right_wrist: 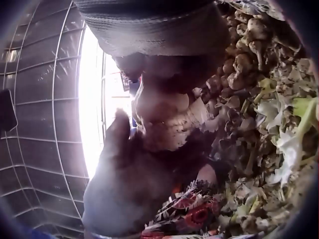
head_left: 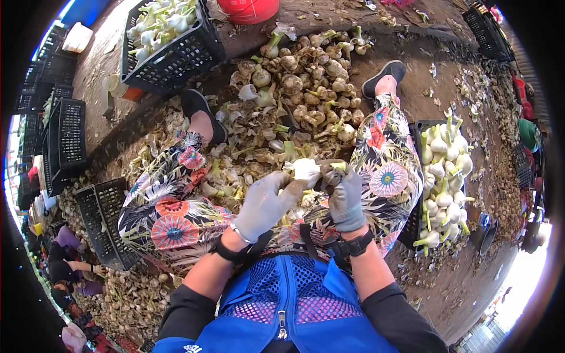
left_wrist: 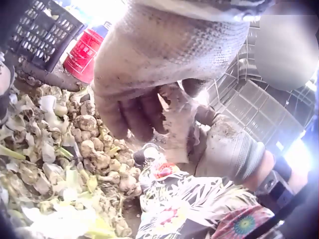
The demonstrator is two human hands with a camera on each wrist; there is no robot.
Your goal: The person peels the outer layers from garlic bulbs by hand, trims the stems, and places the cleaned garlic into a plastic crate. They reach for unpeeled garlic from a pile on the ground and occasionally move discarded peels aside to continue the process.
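Note:
Between the two gloved hands, in the head view, is a white garlic bulb [head_left: 306,170] above the lap. The left hand [head_left: 263,202] holds it from the left with curled fingers and thumb. The right hand [head_left: 345,199] has its fingers curled round the bulb's right end, by a brownish part. In the left wrist view loose papery skin [left_wrist: 177,122] hangs between the left hand [left_wrist: 159,59] and the right hand [left_wrist: 227,149]. The right wrist view shows the pale bulb [right_wrist: 167,117] between both hands, its outline dim.
Unpeeled garlic bulbs [head_left: 318,76] lie piled between the feet, with peeled skins [head_left: 247,141] nearer. A crate of white bulbs [head_left: 444,182] stands at the right, another crate [head_left: 176,65] at the upper left. A red bucket [head_left: 250,9] and an overlapping black crate [head_left: 106,223] are also around.

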